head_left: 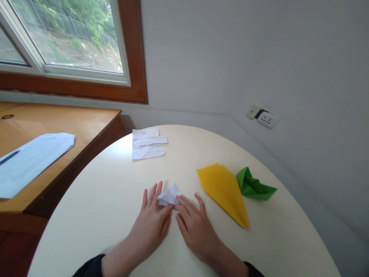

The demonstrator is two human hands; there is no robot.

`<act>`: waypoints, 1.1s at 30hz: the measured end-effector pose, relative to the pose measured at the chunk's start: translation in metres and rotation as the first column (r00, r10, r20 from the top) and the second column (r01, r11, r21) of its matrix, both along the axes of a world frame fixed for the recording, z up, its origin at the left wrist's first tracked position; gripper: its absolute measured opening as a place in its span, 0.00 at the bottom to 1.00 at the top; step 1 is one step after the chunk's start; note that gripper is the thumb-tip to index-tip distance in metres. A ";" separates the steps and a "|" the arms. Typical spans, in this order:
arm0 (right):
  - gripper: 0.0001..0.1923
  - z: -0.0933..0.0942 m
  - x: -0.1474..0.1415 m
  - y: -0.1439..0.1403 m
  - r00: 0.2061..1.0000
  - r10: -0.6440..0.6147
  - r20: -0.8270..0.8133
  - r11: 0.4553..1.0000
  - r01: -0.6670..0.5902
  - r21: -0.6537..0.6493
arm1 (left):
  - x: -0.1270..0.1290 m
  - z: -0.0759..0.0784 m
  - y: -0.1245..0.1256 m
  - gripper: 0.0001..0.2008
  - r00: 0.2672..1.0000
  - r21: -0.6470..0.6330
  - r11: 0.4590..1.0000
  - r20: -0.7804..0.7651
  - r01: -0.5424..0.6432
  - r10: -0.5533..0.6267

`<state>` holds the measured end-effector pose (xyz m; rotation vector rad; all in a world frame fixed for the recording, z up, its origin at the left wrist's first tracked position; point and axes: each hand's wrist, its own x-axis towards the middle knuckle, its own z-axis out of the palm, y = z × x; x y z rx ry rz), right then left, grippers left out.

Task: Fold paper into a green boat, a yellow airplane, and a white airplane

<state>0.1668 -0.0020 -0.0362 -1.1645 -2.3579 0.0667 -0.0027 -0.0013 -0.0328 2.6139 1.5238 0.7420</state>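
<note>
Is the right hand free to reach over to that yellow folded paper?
Probably yes: the right hand rests on the table beside the yellow folded paper, with bare tabletop between them, though its fingertips press the small white folded paper.

White wall, wood-framed window, wooden desk, round cream table, wall socket
</note>
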 end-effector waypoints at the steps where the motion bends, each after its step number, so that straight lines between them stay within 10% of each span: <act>1: 0.11 0.000 0.000 0.000 1.000 -0.001 -0.004 1.000 0.001 0.002 | 0.000 0.003 -0.001 0.15 0.999 0.022 1.000 0.033 0.010 -0.010; 10: 0.09 0.001 -0.001 -0.001 1.000 -0.004 -0.021 0.999 0.003 -0.033 | -0.006 0.021 -0.001 0.16 0.974 0.223 0.972 0.191 0.079 -0.123; 33: 0.12 -0.006 -0.001 -0.001 0.997 -0.066 -0.050 0.997 0.064 -0.038 | -0.007 0.005 0.009 0.17 0.988 -0.026 0.995 0.121 0.096 -0.092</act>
